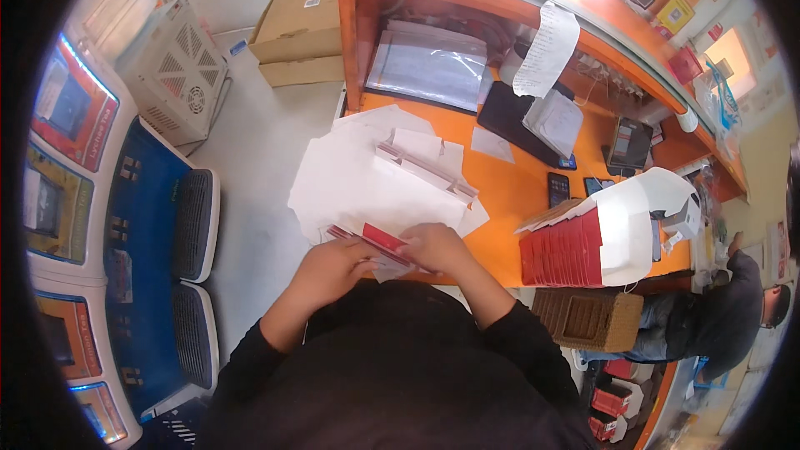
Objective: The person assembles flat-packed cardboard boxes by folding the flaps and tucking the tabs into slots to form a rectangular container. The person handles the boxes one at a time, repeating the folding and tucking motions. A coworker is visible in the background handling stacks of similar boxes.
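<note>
Sheets (342,175) lie on the left of the surface (493,237), stacked cartons (562,252) on its right, with a phone (559,190) behind them and a basket (592,322) on their near side; drink dispensers (137,217) stand far left.

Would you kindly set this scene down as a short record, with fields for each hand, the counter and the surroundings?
Left hand: holds a folded red-and-white card piece
Right hand: holds the same piece
Counter: orange; flat white sheets ahead of the hands, a row of red-and-white cartons to the right
Left side: blue-and-white machine
Right side: wicker basket; another person in a dark top
</note>
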The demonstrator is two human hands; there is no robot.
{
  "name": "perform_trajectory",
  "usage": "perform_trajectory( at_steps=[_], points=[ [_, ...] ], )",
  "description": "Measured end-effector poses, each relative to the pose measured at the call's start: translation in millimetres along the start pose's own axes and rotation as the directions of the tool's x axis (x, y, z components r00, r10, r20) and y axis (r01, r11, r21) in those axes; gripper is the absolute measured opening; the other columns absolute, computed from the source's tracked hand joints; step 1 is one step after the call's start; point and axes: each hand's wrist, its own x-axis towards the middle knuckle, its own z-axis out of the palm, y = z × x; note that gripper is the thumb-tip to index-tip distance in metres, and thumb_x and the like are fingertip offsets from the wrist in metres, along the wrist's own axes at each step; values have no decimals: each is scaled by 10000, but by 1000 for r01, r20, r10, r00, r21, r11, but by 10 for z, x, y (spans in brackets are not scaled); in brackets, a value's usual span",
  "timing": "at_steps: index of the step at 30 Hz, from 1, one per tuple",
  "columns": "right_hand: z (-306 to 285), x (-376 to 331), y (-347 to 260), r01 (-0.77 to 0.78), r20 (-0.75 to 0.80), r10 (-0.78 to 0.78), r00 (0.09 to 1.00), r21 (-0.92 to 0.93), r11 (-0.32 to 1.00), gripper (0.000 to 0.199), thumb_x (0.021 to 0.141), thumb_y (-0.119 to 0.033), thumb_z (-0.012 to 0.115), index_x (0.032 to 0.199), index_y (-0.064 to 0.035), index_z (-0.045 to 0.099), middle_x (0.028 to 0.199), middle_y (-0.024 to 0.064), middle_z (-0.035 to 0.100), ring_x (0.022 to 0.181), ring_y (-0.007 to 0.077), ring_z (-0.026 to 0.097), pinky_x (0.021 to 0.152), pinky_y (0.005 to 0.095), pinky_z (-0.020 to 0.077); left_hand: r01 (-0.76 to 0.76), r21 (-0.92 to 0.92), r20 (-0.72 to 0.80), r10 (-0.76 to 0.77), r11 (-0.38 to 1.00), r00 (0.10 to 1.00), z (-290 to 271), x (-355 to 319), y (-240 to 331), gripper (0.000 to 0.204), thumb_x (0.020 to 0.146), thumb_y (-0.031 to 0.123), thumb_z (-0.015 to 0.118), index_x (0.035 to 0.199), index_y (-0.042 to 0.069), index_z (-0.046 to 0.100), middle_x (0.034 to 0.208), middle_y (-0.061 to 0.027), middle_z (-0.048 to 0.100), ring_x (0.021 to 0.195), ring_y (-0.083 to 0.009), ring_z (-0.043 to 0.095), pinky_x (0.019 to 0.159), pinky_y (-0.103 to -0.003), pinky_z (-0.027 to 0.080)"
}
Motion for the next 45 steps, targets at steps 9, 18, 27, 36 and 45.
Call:
perform_trajectory(
  at_steps=[9, 18, 27, 36, 45],
  points=[
    [-252, -458, -444, 253, -179, -376, 909, -479, 841, 82, 818, -180, 589, 843, -153, 664, 943, -21, 668, 908, 164, 612, 800, 390, 358, -234, 187, -191, 268, 954, 944, 42, 404, 23, 184, 753, 109, 649, 928, 51, 658, 868, -108, 635, 774, -292, 601, 838, -373, 464],
    [-736, -704, -187, 552, -800, -51, 598, 364, 751, 342, 747, -168, 720, 1054, -72, 601, 1088, 161, 599, 1078, 303, 545, 1015, 459, 291, 121, -706, 88, -83, 697, 993, -282, 436, 161, 216, 921, 164, 565, 886, -29, 656, 781, -36, 633, 731, -106, 569, 681, -254, 472],
    [-746, -768, -337, 660, -834, -147, 532, 300, 688, 76, 744, -105, 715, 800, -91, 666, 688, 36, 571, 761, 217, 562, 994, 465, 347, 167, -811, 204, 4, 561, 979, -136, 388, 292, 268, 964, 221, 509, 921, -10, 640, 778, 11, 611, 720, -49, 511, 664, -216, 436],
    [-774, -895, -490, 638, -833, -171, 525, 253, 727, 39, 782, -67, 685, 795, -48, 654, 699, 2, 542, 654, 151, 478, 616, 290, 357, 175, -687, 299, 55, 706, 953, -295, 336, 345, 248, 971, 202, 471, 951, 2, 616, 796, -7, 589, 726, -64, 509, 669, -236, 434],
    [-843, -989, -629, 552, -795, -407, 450, -111, 826, 109, 700, -101, 743, 786, -99, 675, 678, -2, 484, 639, 157, 447, 635, 296, 300, 166, -722, 329, 123, 672, 936, -344, 297, 444, 236, 973, 193, 481, 993, 4, 621, 816, -17, 609, 756, -53, 521, 697, -232, 444]
  ],
)
